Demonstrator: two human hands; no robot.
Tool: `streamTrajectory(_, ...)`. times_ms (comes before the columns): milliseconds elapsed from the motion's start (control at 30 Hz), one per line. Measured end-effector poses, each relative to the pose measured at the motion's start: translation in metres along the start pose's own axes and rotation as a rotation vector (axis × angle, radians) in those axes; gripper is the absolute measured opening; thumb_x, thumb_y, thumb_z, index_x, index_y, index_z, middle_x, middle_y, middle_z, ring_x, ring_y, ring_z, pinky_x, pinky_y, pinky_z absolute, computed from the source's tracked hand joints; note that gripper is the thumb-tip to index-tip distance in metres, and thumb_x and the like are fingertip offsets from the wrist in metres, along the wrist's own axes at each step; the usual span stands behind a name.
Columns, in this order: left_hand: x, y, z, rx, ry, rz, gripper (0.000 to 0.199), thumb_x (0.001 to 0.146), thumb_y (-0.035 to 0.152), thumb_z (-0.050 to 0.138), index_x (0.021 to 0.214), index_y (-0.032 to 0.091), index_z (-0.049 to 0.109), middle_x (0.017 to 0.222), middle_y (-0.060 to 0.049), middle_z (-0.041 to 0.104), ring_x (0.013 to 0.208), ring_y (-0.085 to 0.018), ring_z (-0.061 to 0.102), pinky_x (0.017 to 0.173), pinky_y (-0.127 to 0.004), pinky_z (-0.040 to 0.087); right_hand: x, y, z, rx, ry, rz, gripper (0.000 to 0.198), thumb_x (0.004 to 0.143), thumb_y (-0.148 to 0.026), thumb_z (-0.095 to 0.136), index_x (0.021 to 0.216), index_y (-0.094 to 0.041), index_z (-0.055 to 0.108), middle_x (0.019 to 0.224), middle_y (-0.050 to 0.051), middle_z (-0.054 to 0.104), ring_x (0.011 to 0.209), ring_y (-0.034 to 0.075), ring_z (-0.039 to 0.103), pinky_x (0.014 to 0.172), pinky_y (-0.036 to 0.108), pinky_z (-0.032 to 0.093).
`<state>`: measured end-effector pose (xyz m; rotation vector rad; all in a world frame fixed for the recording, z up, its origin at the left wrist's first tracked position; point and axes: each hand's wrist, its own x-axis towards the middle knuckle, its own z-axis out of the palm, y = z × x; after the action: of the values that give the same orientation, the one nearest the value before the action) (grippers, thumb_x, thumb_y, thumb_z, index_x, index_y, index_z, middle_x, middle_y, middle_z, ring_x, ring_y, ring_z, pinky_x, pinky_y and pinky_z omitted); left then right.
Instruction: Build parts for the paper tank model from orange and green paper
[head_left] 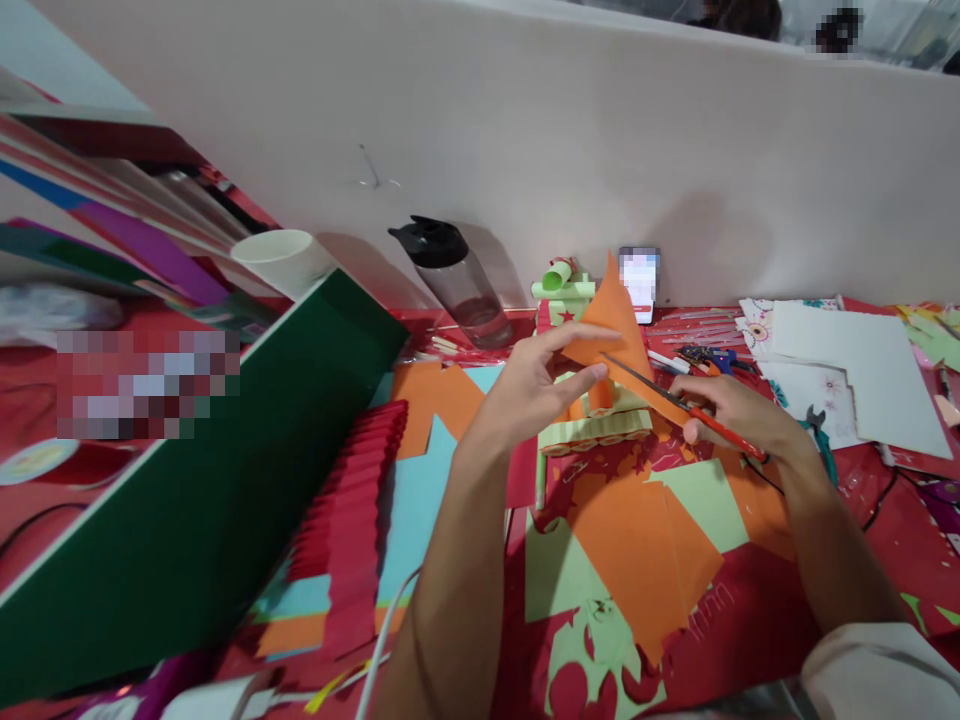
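Now orange paper (616,308) rises between the left hand (534,385), holding it, and the right hand (735,410), clamped on red-handled scissors (729,434).

Orange paper (616,312): thin sheet, pointed at top, raised and tilted, held in left fingers (589,381). Scissors (701,415): red handles in right fingers (696,388), dark blades lie across lower part of paper.
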<state>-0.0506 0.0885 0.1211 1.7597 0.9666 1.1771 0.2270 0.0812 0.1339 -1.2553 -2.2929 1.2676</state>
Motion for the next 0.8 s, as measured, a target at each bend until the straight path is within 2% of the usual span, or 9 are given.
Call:
streamTrajectory(267, 0.0000, 0.0018, -0.0001, 0.028, -0.064, -0.026, 0.037, 0.089, 0.045, 0.078, 0.118, 0.022, 0.076, 0.120, -0.010, 0.077, 0.087, -0.020, 0.073, 0.068, -0.029, 0.060, -0.0006, -0.0088, 0.0010, -0.075, -0.035, 0.048, 0.027, 0.086, -0.045, 0.071, 0.100, -0.024, 0.061, 0.079, -0.002, 0.066, 0.069, 0.018, 0.055, 0.063, 0.029, 0.036)
streamTrajectory(567, -0.0018, 0.0073, 0.0039, -0.056, -0.150, -0.125, 0.043, 0.088, 0.040, 0.080, 0.127, 0.023, 0.072, 0.128, -0.010, 0.075, 0.080, -0.019, 0.076, 0.065, -0.028, 0.062, 0.0002, -0.0069, 0.0028, -0.080, -0.012, -0.002, 0.053, 0.087, -0.072, 0.064, 0.104, -0.021, 0.063, 0.083, 0.002, 0.066, 0.070, 0.019, 0.052, 0.065, 0.031, 0.036)
streamTrajectory(700, -0.0024, 0.0075, 0.0022, -0.057, -0.155, -0.097, 0.041, 0.093, 0.041, 0.074, 0.129, 0.022, 0.072, 0.134, -0.011, 0.073, 0.080, -0.018, 0.075, 0.070, -0.030, 0.063, 0.0013, -0.0046, 0.0036, -0.084, 0.014, -0.006, 0.053, 0.087, -0.072, 0.064, 0.101, -0.021, 0.063, 0.074, -0.002, 0.057, 0.066, 0.016, 0.045, 0.063, 0.030, 0.032)
streamTrajectory(800, -0.0019, 0.0048, 0.0002, -0.001, -0.135, -0.046, 0.036, 0.095, 0.039, 0.071, 0.127, 0.023, 0.074, 0.133, -0.010, 0.074, 0.093, -0.021, 0.075, 0.077, -0.030, 0.061, 0.0023, -0.0043, 0.0042, -0.088, 0.028, 0.008, 0.048, 0.086, -0.068, 0.067, 0.096, -0.022, 0.062, 0.068, -0.005, 0.052, 0.063, 0.015, 0.040, 0.061, 0.029, 0.028)
